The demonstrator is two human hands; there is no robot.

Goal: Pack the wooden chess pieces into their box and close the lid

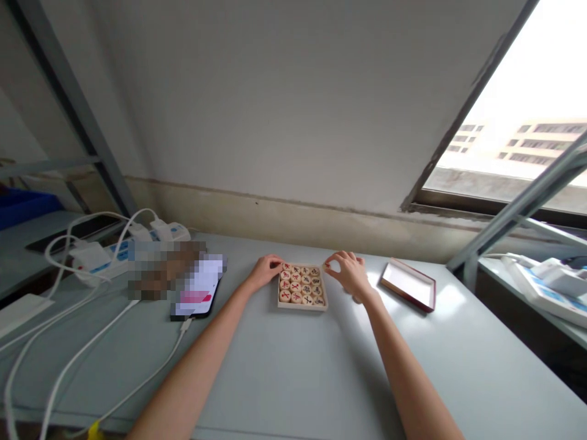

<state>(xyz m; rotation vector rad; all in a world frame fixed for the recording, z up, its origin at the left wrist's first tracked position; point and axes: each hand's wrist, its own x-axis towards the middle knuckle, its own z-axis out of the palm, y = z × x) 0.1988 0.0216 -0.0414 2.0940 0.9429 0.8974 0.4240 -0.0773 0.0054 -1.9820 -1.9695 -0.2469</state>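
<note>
A shallow pale box holds rows of round wooden Chinese chess pieces, marked with red characters on the left and dark ones on the right. My left hand is at the box's far left corner, its thumb and fingers closed on the edge. Just off the far right corner, my right hand pinches a small pale round Chinese chess piece, partly hidden by the fingertips. More pieces seem to lie on the table beneath my right hand, mostly covered by it.
A dark red box lid lies inner side up at the right. On the left are a lit phone on a charging cable, a power strip with white plugs, and loose cables. A wall stands behind the grey table; metal posts flank it.
</note>
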